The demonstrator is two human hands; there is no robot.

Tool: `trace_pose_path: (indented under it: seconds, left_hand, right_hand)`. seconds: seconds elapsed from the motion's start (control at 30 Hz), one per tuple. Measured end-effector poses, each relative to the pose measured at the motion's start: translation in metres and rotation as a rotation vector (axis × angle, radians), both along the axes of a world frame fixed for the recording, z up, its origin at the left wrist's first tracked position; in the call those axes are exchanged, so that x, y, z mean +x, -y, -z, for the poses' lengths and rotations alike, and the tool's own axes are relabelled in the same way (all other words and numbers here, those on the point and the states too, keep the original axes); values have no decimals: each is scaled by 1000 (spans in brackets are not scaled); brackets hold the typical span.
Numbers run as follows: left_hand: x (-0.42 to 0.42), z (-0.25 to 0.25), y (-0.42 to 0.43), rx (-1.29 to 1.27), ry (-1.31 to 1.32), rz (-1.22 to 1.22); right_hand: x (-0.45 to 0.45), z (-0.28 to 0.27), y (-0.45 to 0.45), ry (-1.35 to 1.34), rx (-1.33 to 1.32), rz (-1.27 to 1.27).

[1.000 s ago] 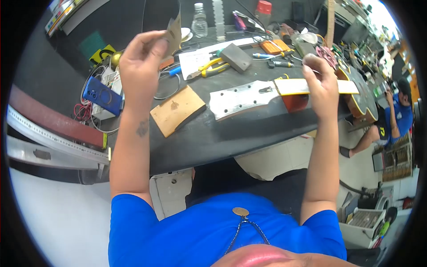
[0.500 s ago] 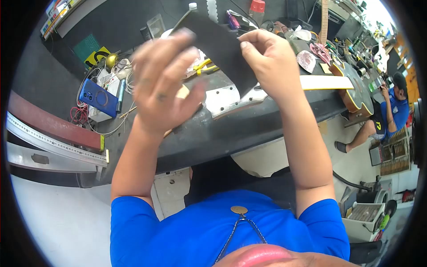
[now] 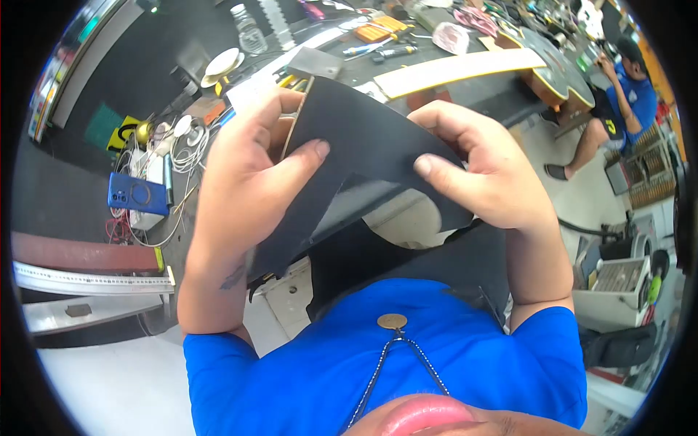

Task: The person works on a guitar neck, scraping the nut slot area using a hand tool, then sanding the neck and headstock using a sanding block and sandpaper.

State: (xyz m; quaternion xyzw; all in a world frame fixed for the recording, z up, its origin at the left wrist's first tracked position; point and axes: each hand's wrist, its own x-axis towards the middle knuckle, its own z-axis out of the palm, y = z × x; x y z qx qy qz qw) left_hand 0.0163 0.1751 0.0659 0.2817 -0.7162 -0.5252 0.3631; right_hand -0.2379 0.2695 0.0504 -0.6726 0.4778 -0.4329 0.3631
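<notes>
A dark, thin sheet that looks like sandpaper is held up in front of me, with a brownish edge along its left side. My left hand grips its left side, thumb flat on the near face and fingers behind. On the right side, my right hand pinches it the same way, the fingers partly hidden at the back. The sheet bends slightly between my hands. Beyond it lies a long white strip with a yellow edge, its far end reaching a guitar body.
On the left of the bench are a blue phone, tangled cables and a metal ruler. A clear bottle and an orange case stand farther back. A person in a blue shirt sits at the right.
My left hand, open and blurred before, has closed on the sheet's left side. The sheet has come lower and nearer to me. The camera view has shifted.
</notes>
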Motion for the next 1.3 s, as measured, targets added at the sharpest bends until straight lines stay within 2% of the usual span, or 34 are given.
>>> trace_pose_path:
  seconds: [0.07,0.13,0.23,0.37,0.47,0.5,0.6,0.7,0.8,0.87,0.93,1.0,1.13,1.27,1.3]
  left_hand:
    - [-18,16,-3,-48,53,-10]
    - [-34,31,-6,-25,73,20]
    - [-54,52,-8,109,50,88]
    - [-67,78,-4,153,203,78]
    - [-75,90,0,-304,461,-70]
    - [-78,84,-4,-305,516,-62]
    - [-79,109,-4,-948,668,-96]
    - [-74,118,-4,-1129,721,-9]
    - [-74,120,6,-1234,689,102]
    - [-74,116,13,-1314,624,190]
    - [-74,114,20,-1299,604,309]
    - [-73,113,29,-1287,596,403]
    - [-70,119,31,-1166,598,421]
    - [-69,116,28,-1111,608,426]
    - [-68,117,29,-1101,608,431]
  right_hand:
    - [-4,4,-12,-171,-13,84]
    - [-5,6,-18,-213,59,163]
    - [-12,35,-18,-73,100,283]
    - [-36,71,-9,-49,142,230]
    - [-38,86,2,-128,253,315]
    - [-35,92,6,-169,183,350]
    - [-29,85,10,-209,312,380]
    - [-27,101,15,-399,149,456]
    - [-34,106,10,-321,213,477]
    - [-33,108,1,-176,316,493]
    - [-30,121,-6,-4,376,481]
    - [-26,132,-8,-9,352,503]
    - [-16,139,-11,20,280,565]
    - [-15,139,-8,99,361,553]
    - [-16,141,-7,212,380,533]
